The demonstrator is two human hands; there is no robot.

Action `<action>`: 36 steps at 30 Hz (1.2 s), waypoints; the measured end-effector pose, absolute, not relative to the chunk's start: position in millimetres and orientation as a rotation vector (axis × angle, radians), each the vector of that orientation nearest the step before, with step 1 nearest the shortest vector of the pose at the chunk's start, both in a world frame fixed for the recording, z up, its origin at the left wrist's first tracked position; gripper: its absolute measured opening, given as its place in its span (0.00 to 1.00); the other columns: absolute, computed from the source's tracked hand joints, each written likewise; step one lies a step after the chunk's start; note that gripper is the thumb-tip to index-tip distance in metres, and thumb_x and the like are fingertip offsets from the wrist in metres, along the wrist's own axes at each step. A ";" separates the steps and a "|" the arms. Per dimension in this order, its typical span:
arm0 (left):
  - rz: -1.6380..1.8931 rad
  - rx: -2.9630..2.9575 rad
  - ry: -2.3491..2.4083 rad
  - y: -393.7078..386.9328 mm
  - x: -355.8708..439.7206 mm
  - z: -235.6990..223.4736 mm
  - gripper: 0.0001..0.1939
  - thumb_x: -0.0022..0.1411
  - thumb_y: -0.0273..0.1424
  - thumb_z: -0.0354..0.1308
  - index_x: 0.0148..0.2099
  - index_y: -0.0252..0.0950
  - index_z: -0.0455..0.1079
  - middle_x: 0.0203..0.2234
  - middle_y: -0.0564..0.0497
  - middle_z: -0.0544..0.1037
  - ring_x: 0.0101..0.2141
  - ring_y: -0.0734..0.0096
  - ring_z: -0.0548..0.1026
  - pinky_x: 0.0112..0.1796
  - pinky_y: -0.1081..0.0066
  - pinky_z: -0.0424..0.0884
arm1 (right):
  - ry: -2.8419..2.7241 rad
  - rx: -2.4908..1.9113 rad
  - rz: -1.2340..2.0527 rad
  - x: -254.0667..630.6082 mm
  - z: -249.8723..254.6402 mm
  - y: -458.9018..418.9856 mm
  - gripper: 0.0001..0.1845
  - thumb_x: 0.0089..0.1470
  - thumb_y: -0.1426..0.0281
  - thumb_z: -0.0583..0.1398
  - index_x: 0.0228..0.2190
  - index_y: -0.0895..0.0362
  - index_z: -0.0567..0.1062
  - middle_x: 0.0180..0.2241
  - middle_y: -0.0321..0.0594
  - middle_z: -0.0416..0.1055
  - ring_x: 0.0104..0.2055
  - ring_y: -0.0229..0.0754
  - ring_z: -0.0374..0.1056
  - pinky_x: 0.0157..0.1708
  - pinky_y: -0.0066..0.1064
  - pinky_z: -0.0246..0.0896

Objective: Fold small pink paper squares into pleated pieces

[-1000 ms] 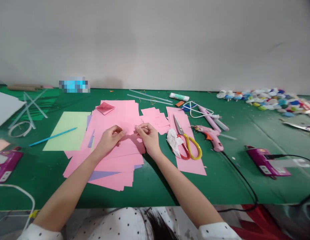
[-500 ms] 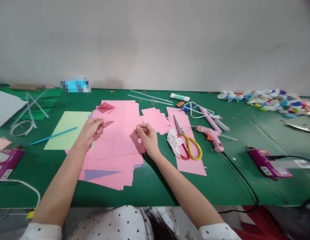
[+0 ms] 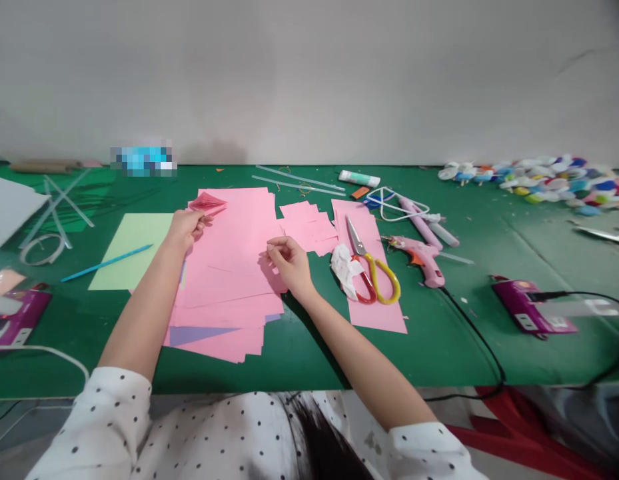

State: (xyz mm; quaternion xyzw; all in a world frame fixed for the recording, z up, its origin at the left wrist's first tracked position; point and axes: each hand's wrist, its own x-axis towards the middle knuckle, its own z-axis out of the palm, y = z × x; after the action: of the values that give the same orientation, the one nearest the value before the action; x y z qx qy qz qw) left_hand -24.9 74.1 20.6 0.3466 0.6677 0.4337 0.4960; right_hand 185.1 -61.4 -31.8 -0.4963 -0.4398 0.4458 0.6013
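Note:
My left hand (image 3: 188, 227) is over the upper left of a pile of pink paper sheets (image 3: 229, 243). Its fingers are curled together right beside the lower edge of a small pleated piece of pink paper (image 3: 209, 203); whether they grip it is unclear. Over the right side of the pile, my right hand (image 3: 292, 265) has bent fingers with the thumb close to them. Anything between those fingertips is too small to make out. Purple paper (image 3: 199, 335) peeks from under the pink sheets.
Scissors (image 3: 373, 270) with wrapped handles lie on a pink strip (image 3: 359, 317), near small pink pieces (image 3: 309, 227). Further right are a pink glue gun (image 3: 423, 259) with its cord and a purple power strip (image 3: 532, 307). A blue pencil (image 3: 106, 263) crosses pale green paper (image 3: 132, 233).
My left hand has moved forward to the pleated paper, which keeps its place on the pile. My right hand stays nearly where it was. The view has shifted slightly.

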 end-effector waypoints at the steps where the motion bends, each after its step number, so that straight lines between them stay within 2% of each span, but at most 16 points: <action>1: 1.054 0.843 1.613 74.3 -25.4 19.8 0.04 0.50 0.20 0.60 0.31 0.31 0.72 0.20 0.45 0.76 0.12 0.86 0.56 0.14 0.80 0.48 | -1.032 -1.162 1.033 184.9 -32.2 -61.4 0.13 0.52 0.59 0.63 0.35 0.55 0.74 0.26 0.36 0.78 0.28 0.39 0.74 0.31 0.32 0.66; 11: 1.111 0.906 1.631 79.8 -24.8 16.4 0.05 0.49 0.23 0.60 0.32 0.34 0.70 0.18 0.46 0.75 0.12 0.83 0.57 0.13 0.80 0.44 | -1.140 -1.200 0.992 185.2 -34.0 -61.7 0.11 0.53 0.62 0.61 0.36 0.55 0.74 0.27 0.37 0.78 0.29 0.39 0.74 0.32 0.33 0.67; 17: 1.101 0.893 1.604 77.7 -21.4 18.0 0.07 0.60 0.26 0.57 0.30 0.35 0.63 0.21 0.46 0.77 0.13 0.84 0.57 0.14 0.80 0.45 | -1.266 -1.280 0.878 185.4 -31.8 -65.3 0.09 0.56 0.64 0.59 0.37 0.55 0.75 0.30 0.39 0.79 0.29 0.40 0.73 0.33 0.35 0.69; 19: 1.129 0.958 1.584 70.5 -22.8 13.4 0.10 0.65 0.30 0.54 0.30 0.36 0.62 0.23 0.46 0.77 0.13 0.83 0.60 0.14 0.79 0.46 | -1.378 -1.322 0.739 184.4 -30.0 -67.7 0.09 0.57 0.64 0.59 0.37 0.55 0.76 0.33 0.42 0.79 0.32 0.42 0.74 0.36 0.38 0.70; 21: 1.213 1.082 1.575 58.5 -25.4 5.9 0.08 0.66 0.32 0.54 0.33 0.37 0.61 0.24 0.49 0.77 0.15 0.81 0.64 0.15 0.79 0.50 | -1.528 -1.328 0.576 182.9 -28.4 -70.2 0.10 0.57 0.63 0.60 0.38 0.54 0.77 0.38 0.45 0.79 0.40 0.46 0.74 0.44 0.42 0.70; 22: 1.266 1.179 1.563 50.7 -27.0 1.7 0.07 0.65 0.33 0.55 0.34 0.38 0.62 0.25 0.51 0.77 0.17 0.80 0.67 0.17 0.79 0.56 | -1.613 -1.317 0.513 182.0 -27.9 -71.4 0.12 0.57 0.62 0.61 0.41 0.54 0.77 0.43 0.46 0.79 0.47 0.49 0.73 0.49 0.45 0.68; 24: 1.314 1.442 1.566 32.4 -29.7 -5.9 0.07 0.65 0.34 0.54 0.36 0.38 0.63 0.26 0.51 0.77 0.22 0.75 0.73 0.23 0.76 0.67 | -1.786 -1.309 0.444 180.3 -28.0 -73.1 0.22 0.55 0.60 0.64 0.50 0.54 0.74 0.53 0.49 0.74 0.59 0.54 0.67 0.59 0.50 0.61; 26: 1.267 1.780 1.557 12.6 -31.1 -11.0 0.06 0.66 0.34 0.54 0.40 0.37 0.67 0.33 0.49 0.80 0.33 0.70 0.79 0.36 0.70 0.74 | -1.924 -1.349 0.432 179.1 -29.0 -74.2 0.35 0.52 0.57 0.66 0.58 0.56 0.68 0.61 0.52 0.67 0.67 0.57 0.58 0.65 0.55 0.52; 28: 1.185 2.059 1.561 -5.8 -30.5 -13.2 0.09 0.66 0.34 0.53 0.45 0.37 0.70 0.42 0.45 0.80 0.42 0.64 0.78 0.45 0.63 0.75 | -1.994 -1.404 0.438 178.8 -30.4 -74.6 0.41 0.52 0.57 0.66 0.62 0.57 0.63 0.64 0.53 0.63 0.70 0.59 0.54 0.68 0.57 0.46; 31: 1.046 2.290 1.472 -25.8 -26.9 -13.6 0.14 0.67 0.35 0.54 0.51 0.35 0.71 0.50 0.42 0.78 0.53 0.59 0.75 0.56 0.58 0.70 | -1.998 -1.432 0.455 179.4 -31.7 -74.5 0.39 0.54 0.58 0.65 0.63 0.58 0.62 0.63 0.54 0.65 0.67 0.58 0.58 0.68 0.57 0.46; 36: 0.870 2.405 1.341 -35.9 -21.8 -12.1 0.22 0.69 0.41 0.53 0.59 0.34 0.68 0.58 0.40 0.74 0.61 0.57 0.69 0.62 0.54 0.63 | -1.979 -1.392 0.440 180.1 -33.1 -73.7 0.35 0.55 0.61 0.64 0.61 0.58 0.65 0.60 0.54 0.69 0.63 0.56 0.64 0.67 0.56 0.48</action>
State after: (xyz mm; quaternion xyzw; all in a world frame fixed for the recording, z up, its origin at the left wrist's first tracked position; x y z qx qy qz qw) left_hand -21.8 -35.9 -12.1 0.8262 0.4606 0.2987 0.1266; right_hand 180.1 -73.7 -33.1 -0.5333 -0.7583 0.1688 0.3348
